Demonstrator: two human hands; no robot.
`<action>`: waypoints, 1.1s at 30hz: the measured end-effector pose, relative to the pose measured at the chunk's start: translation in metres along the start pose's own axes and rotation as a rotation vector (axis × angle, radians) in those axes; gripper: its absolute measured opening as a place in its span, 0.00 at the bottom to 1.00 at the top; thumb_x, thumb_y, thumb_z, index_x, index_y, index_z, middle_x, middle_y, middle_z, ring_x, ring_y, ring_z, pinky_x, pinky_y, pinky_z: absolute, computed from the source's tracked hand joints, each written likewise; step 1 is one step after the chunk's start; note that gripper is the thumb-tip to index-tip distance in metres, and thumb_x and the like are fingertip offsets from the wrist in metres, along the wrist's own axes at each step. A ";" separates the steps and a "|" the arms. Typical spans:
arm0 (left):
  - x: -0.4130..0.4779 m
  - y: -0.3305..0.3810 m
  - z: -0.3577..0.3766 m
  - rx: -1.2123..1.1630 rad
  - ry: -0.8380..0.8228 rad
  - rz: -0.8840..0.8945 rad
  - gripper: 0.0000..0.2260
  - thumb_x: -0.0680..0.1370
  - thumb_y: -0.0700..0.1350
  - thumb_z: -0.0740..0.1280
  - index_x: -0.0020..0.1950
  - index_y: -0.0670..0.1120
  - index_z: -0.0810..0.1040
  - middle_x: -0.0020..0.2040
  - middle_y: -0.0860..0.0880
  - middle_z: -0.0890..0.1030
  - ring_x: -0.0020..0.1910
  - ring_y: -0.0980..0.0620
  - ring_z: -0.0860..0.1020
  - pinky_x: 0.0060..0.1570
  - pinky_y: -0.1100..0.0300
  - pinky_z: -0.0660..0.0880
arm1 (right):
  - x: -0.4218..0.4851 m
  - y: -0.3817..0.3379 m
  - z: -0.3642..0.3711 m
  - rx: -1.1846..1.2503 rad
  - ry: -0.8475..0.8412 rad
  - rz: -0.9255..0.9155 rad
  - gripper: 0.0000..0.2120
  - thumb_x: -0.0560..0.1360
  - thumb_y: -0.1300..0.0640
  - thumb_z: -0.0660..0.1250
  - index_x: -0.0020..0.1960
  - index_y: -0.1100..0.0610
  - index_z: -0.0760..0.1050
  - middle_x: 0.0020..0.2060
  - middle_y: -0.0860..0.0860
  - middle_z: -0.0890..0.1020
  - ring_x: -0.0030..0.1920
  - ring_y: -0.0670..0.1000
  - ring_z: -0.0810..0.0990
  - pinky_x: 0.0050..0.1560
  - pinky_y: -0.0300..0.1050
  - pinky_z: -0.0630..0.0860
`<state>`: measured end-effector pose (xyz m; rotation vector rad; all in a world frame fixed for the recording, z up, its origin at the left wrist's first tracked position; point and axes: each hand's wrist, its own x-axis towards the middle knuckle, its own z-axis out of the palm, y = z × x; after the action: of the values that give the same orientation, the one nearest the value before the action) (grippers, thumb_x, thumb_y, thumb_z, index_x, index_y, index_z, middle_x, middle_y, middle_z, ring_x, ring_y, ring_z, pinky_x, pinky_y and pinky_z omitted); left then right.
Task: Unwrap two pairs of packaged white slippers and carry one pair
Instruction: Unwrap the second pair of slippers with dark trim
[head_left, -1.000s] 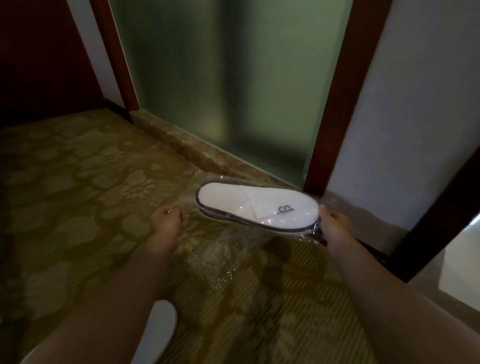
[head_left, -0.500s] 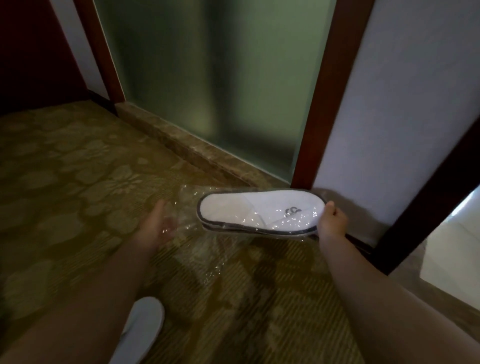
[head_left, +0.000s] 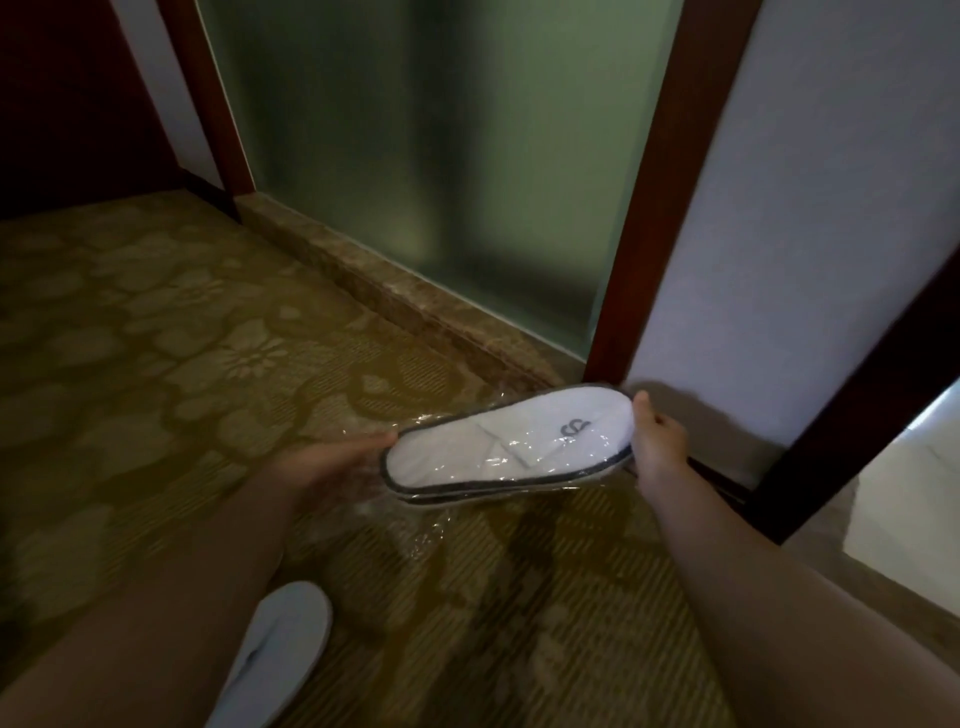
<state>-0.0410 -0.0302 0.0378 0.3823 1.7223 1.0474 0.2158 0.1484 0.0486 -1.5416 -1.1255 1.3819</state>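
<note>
Plastic wrap (head_left: 415, 525) now trails below the slipper pair (head_left: 511, 447) at centre frame. Left hand (head_left: 332, 465) has come in open-palmed against the heel; right hand (head_left: 655, 441) pinches the toe. 1 unwrapped slipper (head_left: 280, 649) lies lower left.

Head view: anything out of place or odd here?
One loose white slipper lies alone on the carpet, under the left arm. Otherwise nothing: the wrapped pair sits level between left hand and right hand.
</note>
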 end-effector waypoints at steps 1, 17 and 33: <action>0.002 -0.001 -0.001 0.005 0.013 0.019 0.20 0.74 0.48 0.68 0.63 0.40 0.76 0.58 0.38 0.81 0.56 0.41 0.80 0.54 0.51 0.77 | -0.001 -0.001 0.000 0.007 -0.033 0.015 0.12 0.77 0.48 0.62 0.47 0.57 0.73 0.45 0.60 0.79 0.51 0.60 0.79 0.61 0.59 0.75; 0.002 0.001 -0.029 0.035 0.215 0.162 0.08 0.76 0.40 0.66 0.50 0.36 0.79 0.45 0.37 0.82 0.41 0.43 0.79 0.41 0.54 0.75 | -0.019 -0.027 0.007 0.114 -0.085 0.061 0.10 0.75 0.52 0.67 0.54 0.56 0.73 0.48 0.57 0.78 0.45 0.56 0.78 0.57 0.55 0.77; 0.007 -0.005 -0.077 -0.069 0.459 0.097 0.19 0.78 0.36 0.62 0.26 0.41 0.77 0.17 0.49 0.73 0.14 0.56 0.71 0.14 0.72 0.65 | -0.026 -0.033 -0.011 0.189 0.220 0.113 0.24 0.79 0.51 0.61 0.72 0.58 0.64 0.67 0.59 0.73 0.65 0.60 0.73 0.61 0.51 0.71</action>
<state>-0.1110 -0.0639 0.0364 0.1898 2.0790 1.3372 0.2220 0.1346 0.0892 -1.5938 -0.7624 1.3141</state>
